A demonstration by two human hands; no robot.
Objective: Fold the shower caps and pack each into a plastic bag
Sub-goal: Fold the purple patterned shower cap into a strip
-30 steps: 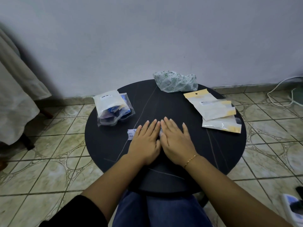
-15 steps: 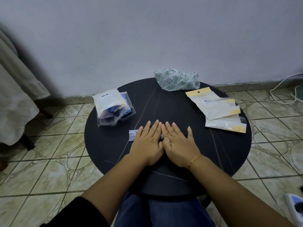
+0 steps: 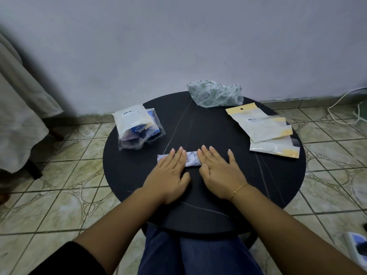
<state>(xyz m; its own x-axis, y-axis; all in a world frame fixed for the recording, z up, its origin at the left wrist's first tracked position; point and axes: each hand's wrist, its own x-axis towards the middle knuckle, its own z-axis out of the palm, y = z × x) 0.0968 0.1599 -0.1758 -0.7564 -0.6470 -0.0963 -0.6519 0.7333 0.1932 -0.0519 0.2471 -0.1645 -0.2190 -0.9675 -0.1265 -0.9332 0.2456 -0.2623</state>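
Observation:
A folded shower cap [image 3: 191, 159], a narrow pale strip with a blue print, lies in the middle of the round black table [image 3: 218, 211]. My left hand [image 3: 170, 175] lies flat on its left part, fingers stretched out. My right hand [image 3: 219, 173] presses flat on its right end, fingers spread. Only the strip's middle and left tip show between and beside the hands. A crumpled green-patterned shower cap [image 3: 215, 94] sits at the table's far edge. Empty plastic bags with yellow headers [image 3: 264, 129] lie at the right.
A pile of packed bags with blue contents [image 3: 137, 129] sits on the table's left side. Tiled floor surrounds the table. A white cable [image 3: 345, 108] runs along the floor at right, a pale cloth [image 3: 17, 108] hangs at left, the wall stands close behind.
My hands have slid apart along the folded cap, the left going left and the right going right, baring the strip's middle.

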